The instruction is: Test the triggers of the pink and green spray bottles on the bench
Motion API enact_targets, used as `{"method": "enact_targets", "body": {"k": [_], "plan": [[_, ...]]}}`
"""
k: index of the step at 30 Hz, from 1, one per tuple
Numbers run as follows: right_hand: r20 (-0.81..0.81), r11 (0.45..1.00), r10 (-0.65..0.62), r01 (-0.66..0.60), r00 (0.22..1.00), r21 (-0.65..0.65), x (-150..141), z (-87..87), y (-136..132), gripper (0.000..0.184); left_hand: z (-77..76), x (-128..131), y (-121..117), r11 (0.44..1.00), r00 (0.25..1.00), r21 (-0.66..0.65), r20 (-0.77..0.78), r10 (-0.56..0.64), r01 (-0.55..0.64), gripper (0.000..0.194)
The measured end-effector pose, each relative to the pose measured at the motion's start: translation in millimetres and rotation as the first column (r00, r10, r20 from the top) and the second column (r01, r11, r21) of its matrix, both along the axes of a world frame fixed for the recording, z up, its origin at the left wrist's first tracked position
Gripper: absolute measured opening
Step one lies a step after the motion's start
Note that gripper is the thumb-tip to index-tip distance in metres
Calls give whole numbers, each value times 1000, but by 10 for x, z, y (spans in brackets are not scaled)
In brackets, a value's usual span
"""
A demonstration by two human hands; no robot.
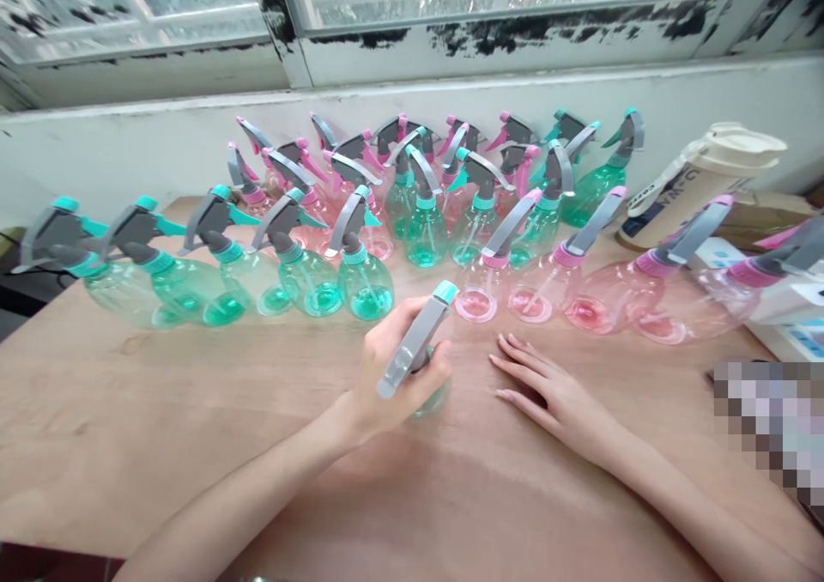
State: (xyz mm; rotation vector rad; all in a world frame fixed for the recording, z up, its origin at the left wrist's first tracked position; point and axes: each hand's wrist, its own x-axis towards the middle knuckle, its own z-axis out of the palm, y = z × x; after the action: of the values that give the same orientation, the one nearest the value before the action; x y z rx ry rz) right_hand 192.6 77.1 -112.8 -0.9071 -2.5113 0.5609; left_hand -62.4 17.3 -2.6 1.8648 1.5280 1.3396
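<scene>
My left hand (392,367) is wrapped round the neck of a green spray bottle (433,400) with a grey trigger head and teal nozzle. Fingers and palm hide most of that bottle, which is upright at the middle of the wooden table (257,445). To its right, my right hand (554,393) lies flat on the tabletop, fingers stretched out and holding nothing. Just beyond its fingertips stand pink spray bottles (476,299). A row of green spray bottles (366,294) stands to the left of the held one.
Behind the front row, several more pink and green spray bottles (421,230) crowd towards the wall (160,144). A beige tumbler (701,178) stands at the back right, near a cardboard box (766,203). A pixelated object (778,419) is at the right edge.
</scene>
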Motion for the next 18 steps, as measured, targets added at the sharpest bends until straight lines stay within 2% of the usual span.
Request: {"method": "enact_targets", "body": {"k": [3,8,14,18], "plan": [[-8,1000,4,-4,1000,4,-6,4,4,47,-51,33,7,1000,999,-4,50,18,-18,35],[7,1000,21,-22,1000,14,-21,22,11,46,-96,90,23,994,987,-34,119,105,-102,26],[-8,1000,19,-19,1000,24,-30,33,17,46,-139,56,-39,989,988,-13,39,150,-150,49],[-4,999,24,-24,1000,28,-28,39,15,46,-178,-10,-182,987,987,-27,12,160,-160,52]]}}
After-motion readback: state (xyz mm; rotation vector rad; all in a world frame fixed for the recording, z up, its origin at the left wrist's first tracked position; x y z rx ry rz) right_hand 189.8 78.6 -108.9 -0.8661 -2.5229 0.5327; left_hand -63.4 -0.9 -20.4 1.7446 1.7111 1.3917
